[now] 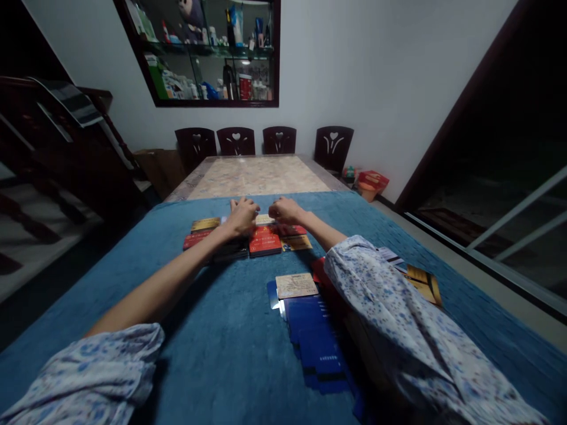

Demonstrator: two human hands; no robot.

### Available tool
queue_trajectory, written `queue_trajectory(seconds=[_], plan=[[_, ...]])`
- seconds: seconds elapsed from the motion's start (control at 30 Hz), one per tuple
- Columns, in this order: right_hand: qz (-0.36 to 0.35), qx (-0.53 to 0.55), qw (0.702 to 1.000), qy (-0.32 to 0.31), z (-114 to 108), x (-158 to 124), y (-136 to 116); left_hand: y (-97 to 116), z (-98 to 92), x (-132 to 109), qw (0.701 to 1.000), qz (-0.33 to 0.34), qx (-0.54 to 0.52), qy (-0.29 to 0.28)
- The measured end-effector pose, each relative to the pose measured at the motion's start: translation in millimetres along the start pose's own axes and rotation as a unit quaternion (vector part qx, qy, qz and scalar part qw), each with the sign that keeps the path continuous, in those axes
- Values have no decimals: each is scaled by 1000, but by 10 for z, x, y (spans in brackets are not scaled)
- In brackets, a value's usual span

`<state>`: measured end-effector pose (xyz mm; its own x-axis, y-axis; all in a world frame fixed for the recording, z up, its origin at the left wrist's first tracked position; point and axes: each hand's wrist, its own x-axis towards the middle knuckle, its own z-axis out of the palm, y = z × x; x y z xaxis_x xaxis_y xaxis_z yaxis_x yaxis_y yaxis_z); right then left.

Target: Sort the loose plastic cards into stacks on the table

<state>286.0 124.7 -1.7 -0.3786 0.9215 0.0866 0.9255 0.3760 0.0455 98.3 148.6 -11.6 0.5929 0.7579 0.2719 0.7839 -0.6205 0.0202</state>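
Observation:
My left hand (243, 216) is over the far row of card stacks, its fingers bent and somewhat apart. Opposite it, my right hand (284, 211) is curled closed, and whatever its fingers may hold is hidden. A pale card (264, 219) lies between the two hands. Nearer to me is a stack of red cards (264, 241), with a yellow card (296, 242) on its right. Dark cards (230, 251) and a gold-topped stack (205, 224) lie left of it, partly behind my left wrist.
A fanned row of blue cards (319, 345) runs toward me, with a tan card (296, 285) at its far end. Gold cards (424, 284) lie beyond my right sleeve. A blue cloth (212, 348) covers the near table. Several chairs (279, 139) stand behind it.

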Motion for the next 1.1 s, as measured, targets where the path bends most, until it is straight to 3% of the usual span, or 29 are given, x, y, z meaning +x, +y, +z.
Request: queue_trajectory(seconds=[0.23,0.63,1.1], plan=[[4,-3,999,48,-92,-248,-122,292,-101,-232,999,30,5,33],[-5,4,998,70,-126,-840,-280,652,-54,-698,997,58,-24,40],[-31,54,989,132,275,-1508,-152,748,153,-1189,992,66,-95,60]])
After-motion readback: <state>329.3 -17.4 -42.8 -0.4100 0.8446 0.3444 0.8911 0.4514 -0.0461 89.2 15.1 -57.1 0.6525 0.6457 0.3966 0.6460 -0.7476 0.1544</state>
